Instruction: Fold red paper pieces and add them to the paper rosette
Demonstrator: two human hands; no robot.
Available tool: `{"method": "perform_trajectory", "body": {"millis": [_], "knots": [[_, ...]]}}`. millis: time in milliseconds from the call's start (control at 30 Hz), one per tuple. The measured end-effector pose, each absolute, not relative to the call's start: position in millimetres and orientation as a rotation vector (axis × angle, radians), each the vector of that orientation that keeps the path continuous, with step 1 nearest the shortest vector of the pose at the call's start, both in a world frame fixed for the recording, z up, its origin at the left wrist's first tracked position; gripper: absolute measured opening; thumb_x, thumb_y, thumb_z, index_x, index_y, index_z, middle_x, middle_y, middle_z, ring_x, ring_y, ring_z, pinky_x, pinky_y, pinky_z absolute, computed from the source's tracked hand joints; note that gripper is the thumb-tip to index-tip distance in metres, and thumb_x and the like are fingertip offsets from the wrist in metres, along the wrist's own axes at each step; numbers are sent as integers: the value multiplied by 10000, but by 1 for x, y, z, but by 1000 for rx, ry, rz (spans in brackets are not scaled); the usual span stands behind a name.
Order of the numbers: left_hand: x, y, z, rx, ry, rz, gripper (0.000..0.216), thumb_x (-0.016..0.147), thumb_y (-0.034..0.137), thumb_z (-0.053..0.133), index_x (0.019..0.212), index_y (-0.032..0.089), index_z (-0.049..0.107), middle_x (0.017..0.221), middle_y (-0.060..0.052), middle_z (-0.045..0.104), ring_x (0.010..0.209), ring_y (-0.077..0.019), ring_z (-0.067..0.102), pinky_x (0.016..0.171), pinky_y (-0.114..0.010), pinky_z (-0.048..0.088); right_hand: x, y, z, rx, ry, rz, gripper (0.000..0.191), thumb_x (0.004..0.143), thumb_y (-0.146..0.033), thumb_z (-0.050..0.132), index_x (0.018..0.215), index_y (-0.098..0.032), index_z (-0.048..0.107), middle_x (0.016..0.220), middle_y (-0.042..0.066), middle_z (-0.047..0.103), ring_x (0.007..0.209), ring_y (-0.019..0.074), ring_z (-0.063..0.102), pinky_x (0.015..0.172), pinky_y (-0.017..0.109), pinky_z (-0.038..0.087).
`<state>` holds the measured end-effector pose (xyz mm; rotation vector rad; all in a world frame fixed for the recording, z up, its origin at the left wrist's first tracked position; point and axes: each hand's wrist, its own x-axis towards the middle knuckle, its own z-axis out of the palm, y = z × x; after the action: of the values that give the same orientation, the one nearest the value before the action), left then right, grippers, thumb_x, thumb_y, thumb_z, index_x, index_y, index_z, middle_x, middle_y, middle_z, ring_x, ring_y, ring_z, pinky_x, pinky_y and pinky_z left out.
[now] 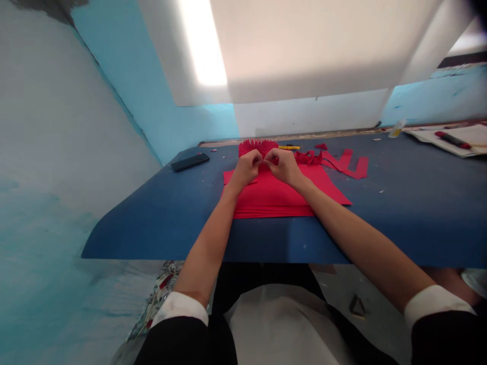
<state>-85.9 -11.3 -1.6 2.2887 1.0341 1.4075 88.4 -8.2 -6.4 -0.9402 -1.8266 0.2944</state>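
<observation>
My left hand (247, 167) and my right hand (282, 165) meet fingertip to fingertip above a stack of red paper sheets (281, 195). Both pinch closed; whatever sits between the fingertips is too small and hidden to make out against the red behind. Right behind my hands stands a spiky, fringed bundle of red paper (257, 146), partly covered by them. A smaller red paper piece (228, 176) lies by my left wrist. Crumpled or folded red pieces (310, 158) rest at the stack's far right edge.
Red paper strips (344, 162) lie to the right on the blue tabletop (152, 218). A yellow cutter (289, 147) is behind my right hand, a dark phone (190, 161) at left. Far right are a small bottle (397, 129) and a marker (452, 139) on papers (429, 137).
</observation>
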Motion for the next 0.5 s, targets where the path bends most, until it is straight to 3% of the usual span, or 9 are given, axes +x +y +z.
{"method": "perform_trajectory", "body": {"millis": [500], "knots": [[-89, -8, -4, 2365, 1083, 1448, 262, 805, -43, 598, 766, 211, 546, 767, -2, 630, 737, -164, 560, 728, -307, 411, 87, -7, -5, -917, -1845, 294, 116, 817, -108, 603, 763, -197, 654, 816, 68, 725, 762, 204, 602, 770, 345, 447]]}}
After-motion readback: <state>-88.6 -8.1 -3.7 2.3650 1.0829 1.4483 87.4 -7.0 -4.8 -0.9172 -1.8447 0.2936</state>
